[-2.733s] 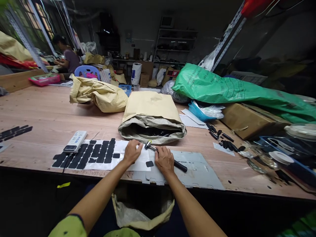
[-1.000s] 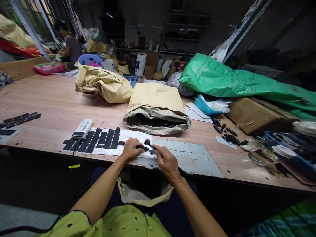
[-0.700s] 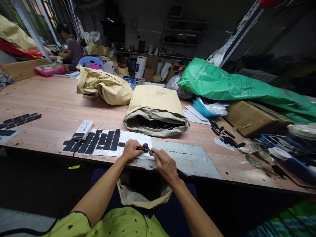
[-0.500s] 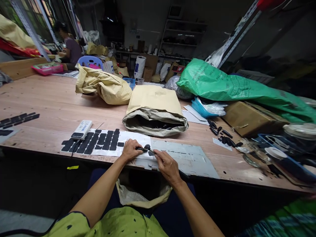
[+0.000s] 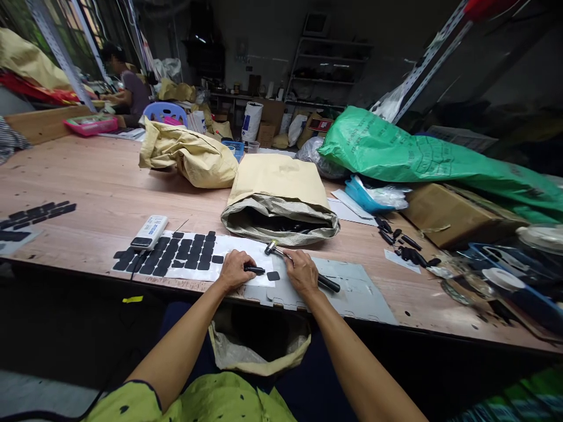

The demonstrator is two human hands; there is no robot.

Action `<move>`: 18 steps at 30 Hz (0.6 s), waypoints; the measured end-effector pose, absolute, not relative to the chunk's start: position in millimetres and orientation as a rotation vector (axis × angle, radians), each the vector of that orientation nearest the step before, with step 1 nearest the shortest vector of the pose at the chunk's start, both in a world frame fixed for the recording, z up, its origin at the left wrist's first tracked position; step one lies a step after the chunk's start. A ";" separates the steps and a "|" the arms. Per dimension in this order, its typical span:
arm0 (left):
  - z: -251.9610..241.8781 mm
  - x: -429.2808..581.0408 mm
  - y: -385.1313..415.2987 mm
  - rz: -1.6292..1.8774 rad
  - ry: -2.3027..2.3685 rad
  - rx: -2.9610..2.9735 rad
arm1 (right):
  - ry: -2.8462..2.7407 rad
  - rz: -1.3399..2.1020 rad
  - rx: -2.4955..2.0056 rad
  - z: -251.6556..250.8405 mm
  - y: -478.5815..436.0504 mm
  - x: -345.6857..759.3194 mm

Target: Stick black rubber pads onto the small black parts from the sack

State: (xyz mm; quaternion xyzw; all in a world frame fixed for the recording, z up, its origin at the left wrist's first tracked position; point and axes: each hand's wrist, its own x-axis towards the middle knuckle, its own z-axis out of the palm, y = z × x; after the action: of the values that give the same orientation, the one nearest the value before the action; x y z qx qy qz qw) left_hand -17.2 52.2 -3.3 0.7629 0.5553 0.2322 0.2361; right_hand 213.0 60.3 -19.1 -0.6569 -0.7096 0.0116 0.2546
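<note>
My left hand (image 5: 236,269) is closed on a small, long black part (image 5: 255,269), whose tip sticks out to the right. Fingers of my right hand (image 5: 302,273) wrap the metal shaft of a small hammer (image 5: 329,283), its head pointing left and its black handle lying to the right of my palm. Between my hands, a single dark rounded square (image 5: 273,275) rests at the edge of a white sheet (image 5: 229,244). Rows of similar dark squares (image 5: 188,254) cover the sheet to the left of my left hand.
An open paper sack (image 5: 281,176) holding dark pieces stands just beyond my hands. At left is a white device (image 5: 149,232) with a cable. Black parts (image 5: 409,255) lie scattered at right, near a cardboard box (image 5: 457,214). Another person (image 5: 132,91) sits far left.
The hammer's head has moved away from the black part, up and forward. My right hand has shifted to its shaft, further forward. My left hand keeps the black part, now apart from the hammer.
</note>
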 end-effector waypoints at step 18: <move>-1.4 -12.9 -29.4 0.708 1.049 2.303 | -1.933 -0.164 -1.849 -29.2 59.8 204.8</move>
State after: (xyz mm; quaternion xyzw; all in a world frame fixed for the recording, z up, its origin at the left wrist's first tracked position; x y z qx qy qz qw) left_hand -12.9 -29.4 -1.4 0.8477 0.3859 0.2605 0.2541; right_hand 204.8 59.8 -29.2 -0.6717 -0.7022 -0.0595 0.2286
